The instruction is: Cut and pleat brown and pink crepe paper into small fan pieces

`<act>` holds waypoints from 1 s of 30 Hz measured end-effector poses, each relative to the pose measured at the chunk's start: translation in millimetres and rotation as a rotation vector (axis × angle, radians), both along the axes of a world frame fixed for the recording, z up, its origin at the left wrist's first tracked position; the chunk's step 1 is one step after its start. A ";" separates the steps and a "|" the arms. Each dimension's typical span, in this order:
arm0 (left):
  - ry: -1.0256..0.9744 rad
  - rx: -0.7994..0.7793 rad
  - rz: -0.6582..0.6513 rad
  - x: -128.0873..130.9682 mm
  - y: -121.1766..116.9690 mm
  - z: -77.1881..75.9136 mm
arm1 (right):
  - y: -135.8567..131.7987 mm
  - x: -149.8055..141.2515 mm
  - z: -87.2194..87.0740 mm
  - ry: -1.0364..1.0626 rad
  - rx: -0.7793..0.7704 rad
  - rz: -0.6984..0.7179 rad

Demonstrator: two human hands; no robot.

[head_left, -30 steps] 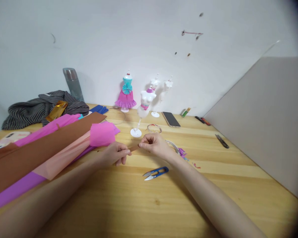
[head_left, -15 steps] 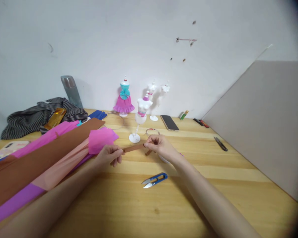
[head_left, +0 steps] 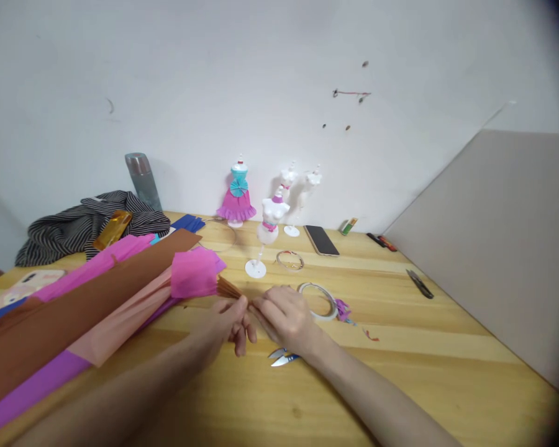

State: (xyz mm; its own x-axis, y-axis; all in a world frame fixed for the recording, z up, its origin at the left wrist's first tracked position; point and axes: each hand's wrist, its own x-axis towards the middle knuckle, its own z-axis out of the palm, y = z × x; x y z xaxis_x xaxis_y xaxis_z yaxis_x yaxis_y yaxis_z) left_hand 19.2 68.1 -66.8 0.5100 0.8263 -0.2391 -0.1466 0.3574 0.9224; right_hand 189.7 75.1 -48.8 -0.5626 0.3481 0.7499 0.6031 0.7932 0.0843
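Between my hands is a piece of brown pleated crepe paper point(head_left: 228, 287), its folded end spreading up and left from my fingertips toward the pink paper. My left hand point(head_left: 230, 323) pinches it between thumb and forefinger, the other fingers curled loosely below. My right hand point(head_left: 284, 315) meets it at the near end, fingertips closed together; the pinched part is mostly hidden. Under my right wrist lie blue-handled thread snips point(head_left: 285, 358), handles covered. Just beyond my hands stands a small white dress form point(head_left: 274, 214) with purple and pink bands.
Left lie rolls of brown point(head_left: 97, 298), pink point(head_left: 193, 273) and purple paper, beside a striped cloth point(head_left: 65, 226). A tape roll point(head_left: 328, 315), purple scraps point(head_left: 343, 310), a phone point(head_left: 322, 240) and a dark cutter point(head_left: 420, 284) lie right. A dressed form point(head_left: 236, 202) stands against the wall.
My hands have come together and nearer to me. The brown strip stretched between them is now bunched, its pleats fanning out at the left. The tape roll and purple scraps are uncovered; the snips are partly covered.
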 end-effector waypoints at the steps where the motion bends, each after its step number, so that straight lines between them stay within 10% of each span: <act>1: -0.006 -0.027 0.033 -0.1 0.8 1.9 | -0.6 -1.6 -2.5 -0.059 0.044 0.010; 15: 0.063 -0.039 0.201 -9.3 15.2 4.2 | 4.0 0.4 -9.3 -0.110 -0.026 0.111; 23: 0.111 0.246 0.195 -17.0 21.9 -4.6 | 8.5 1.6 -14.6 0.569 -0.971 0.210; 30: 0.365 0.503 0.162 -12.2 11.2 5.3 | 2.8 -17.6 -14.4 0.602 -1.266 0.182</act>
State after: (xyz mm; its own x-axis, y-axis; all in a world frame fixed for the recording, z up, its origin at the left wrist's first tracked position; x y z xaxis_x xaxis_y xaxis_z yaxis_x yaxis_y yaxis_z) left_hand 7.1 79.3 -61.6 0.3285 0.9424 0.0632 0.1923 -0.1322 0.9724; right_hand 172.1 77.9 -63.2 -0.3822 0.9153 0.1269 0.1739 0.2061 -0.9630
